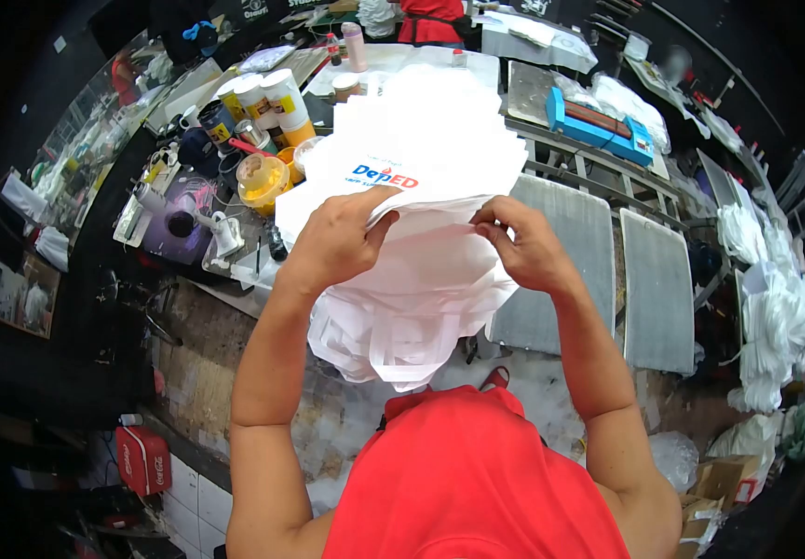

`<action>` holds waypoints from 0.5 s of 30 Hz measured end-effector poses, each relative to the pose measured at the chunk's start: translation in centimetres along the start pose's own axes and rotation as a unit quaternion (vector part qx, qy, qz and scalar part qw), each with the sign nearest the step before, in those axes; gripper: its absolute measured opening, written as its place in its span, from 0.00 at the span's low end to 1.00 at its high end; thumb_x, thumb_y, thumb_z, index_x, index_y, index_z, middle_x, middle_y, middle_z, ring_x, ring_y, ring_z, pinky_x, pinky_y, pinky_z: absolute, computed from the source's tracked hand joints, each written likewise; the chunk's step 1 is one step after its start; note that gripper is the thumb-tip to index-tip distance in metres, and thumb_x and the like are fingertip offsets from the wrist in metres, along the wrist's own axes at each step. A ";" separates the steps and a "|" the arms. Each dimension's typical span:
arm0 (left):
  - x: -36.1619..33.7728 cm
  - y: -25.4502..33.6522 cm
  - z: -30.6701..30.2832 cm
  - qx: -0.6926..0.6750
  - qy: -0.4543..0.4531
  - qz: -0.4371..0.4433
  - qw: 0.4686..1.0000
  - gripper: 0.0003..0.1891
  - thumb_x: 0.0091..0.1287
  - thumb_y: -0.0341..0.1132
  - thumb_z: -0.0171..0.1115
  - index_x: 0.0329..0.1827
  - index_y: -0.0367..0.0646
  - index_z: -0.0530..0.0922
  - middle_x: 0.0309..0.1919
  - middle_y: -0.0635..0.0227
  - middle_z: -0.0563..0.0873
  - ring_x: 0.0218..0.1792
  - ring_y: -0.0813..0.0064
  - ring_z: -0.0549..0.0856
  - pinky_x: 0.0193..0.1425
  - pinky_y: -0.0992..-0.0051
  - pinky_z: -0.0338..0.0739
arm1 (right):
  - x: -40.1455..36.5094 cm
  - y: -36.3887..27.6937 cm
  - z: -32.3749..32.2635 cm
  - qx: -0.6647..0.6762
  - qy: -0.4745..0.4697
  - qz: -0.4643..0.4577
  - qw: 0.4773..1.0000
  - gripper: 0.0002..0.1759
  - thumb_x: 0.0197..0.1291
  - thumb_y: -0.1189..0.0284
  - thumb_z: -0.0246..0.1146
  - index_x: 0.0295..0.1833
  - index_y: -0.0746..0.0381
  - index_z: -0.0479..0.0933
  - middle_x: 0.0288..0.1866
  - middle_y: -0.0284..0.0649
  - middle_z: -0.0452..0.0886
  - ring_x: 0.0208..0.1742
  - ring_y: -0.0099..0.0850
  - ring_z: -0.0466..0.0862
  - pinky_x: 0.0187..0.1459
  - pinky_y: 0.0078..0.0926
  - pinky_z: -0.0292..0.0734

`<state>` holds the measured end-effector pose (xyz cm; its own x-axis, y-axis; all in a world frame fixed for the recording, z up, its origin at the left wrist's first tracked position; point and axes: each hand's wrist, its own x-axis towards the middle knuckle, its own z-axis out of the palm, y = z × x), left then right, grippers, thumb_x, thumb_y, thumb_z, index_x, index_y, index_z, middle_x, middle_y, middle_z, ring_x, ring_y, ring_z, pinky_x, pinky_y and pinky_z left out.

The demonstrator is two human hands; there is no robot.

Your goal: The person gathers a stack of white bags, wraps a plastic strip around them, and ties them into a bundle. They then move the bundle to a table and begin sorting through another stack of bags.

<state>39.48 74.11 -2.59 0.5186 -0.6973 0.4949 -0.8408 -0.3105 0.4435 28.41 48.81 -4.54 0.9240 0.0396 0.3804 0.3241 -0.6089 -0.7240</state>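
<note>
A thick stack of white fabric bags (435, 126) lies before me, the top one printed with blue and red "DepED" lettering. My left hand (339, 238) is closed on the near edge of the stack, just below the print. At the right part of that edge, my right hand (521, 244) pinches the white fabric between thumb and fingers. Below both hands, more white bags with handle loops (407, 340) hang down over the table's front edge. How many layers each hand holds cannot be made out.
Paint tubs (263, 182) and tall white containers (281, 98) crowd the left of the table. Grey flat boards (658, 289) stand at the right, with a blue roller machine (598, 126) behind. White bags (775, 326) hang far right; a red cooler (143, 459) sits lower left.
</note>
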 end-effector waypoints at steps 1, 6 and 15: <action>0.0 0.0 0.0 -0.001 0.002 0.001 1.000 0.15 0.67 0.27 0.65 0.56 0.35 0.81 0.43 0.48 0.89 0.41 0.47 0.89 0.46 0.63 0.83 | 0.0 -0.2 0.0 -0.016 0.014 -0.017 1.000 0.04 0.62 0.81 0.62 0.41 0.66 0.81 0.39 0.44 0.84 0.42 0.40 0.83 0.46 0.34 0.79; -0.1 1.1 0.0 -0.014 0.018 0.019 1.000 0.15 0.65 0.30 0.68 0.55 0.39 0.83 0.45 0.51 0.90 0.45 0.47 0.88 0.52 0.58 0.82 | 0.5 0.2 0.2 -0.024 0.046 -0.038 0.998 0.06 0.59 0.83 0.60 0.42 0.67 0.79 0.43 0.46 0.82 0.44 0.40 0.83 0.47 0.34 0.79; 0.2 -0.1 0.0 0.033 0.049 -0.027 0.998 0.13 0.65 0.29 0.65 0.51 0.35 0.83 0.37 0.45 0.88 0.39 0.45 0.88 0.46 0.60 0.82 | -3.3 -0.8 -0.1 -0.206 0.001 -0.105 0.973 0.15 0.52 0.82 0.67 0.45 0.56 0.82 0.63 0.41 0.74 0.67 0.41 0.71 0.69 0.45 0.63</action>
<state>39.70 73.98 -2.54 0.5735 -0.6124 0.5442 -0.8179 -0.3902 0.4229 25.11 49.11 -5.20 0.8459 0.1961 0.4960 0.3963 -0.8535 -0.3384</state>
